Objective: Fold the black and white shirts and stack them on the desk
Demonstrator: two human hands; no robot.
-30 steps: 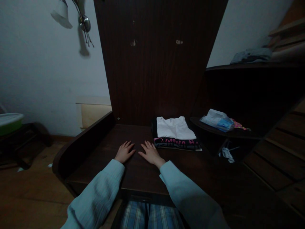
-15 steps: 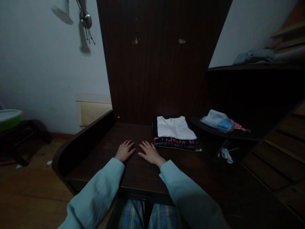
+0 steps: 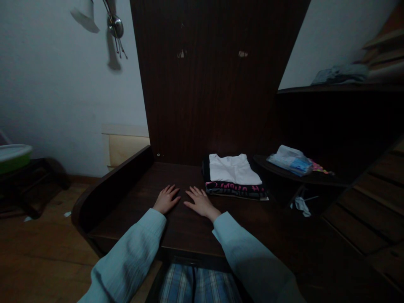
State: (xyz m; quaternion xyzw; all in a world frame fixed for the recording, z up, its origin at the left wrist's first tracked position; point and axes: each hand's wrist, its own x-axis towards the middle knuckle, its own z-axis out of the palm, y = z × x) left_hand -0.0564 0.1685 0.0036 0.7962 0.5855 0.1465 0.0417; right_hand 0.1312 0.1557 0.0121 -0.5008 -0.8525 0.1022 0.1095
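My left hand (image 3: 166, 199) lies palm down on the dark wooden desk (image 3: 192, 233), fingers spread and holding nothing. Beside it, a short gap to the right, my right hand (image 3: 200, 203) rests flat in the same way, also empty. Just beyond the right hand, against the back panel, is a stack of folded clothes: a white garment (image 3: 232, 169) on top and a black garment with pink lettering (image 3: 235, 189) beneath it. The right fingertips are near the stack but apart from it.
Right of the stack, a low rounded shelf (image 3: 268, 165) carries a plastic packet (image 3: 290, 160). Crumpled white material (image 3: 302, 206) is below it. A raised side board (image 3: 110, 181) bounds the desk's left. A green basin (image 3: 14, 159) stands on a dark stool (image 3: 34, 168) at far left.
The whole view has shifted slightly to the right in the picture. My hands stay flat on the desk, and the clothes have not moved.
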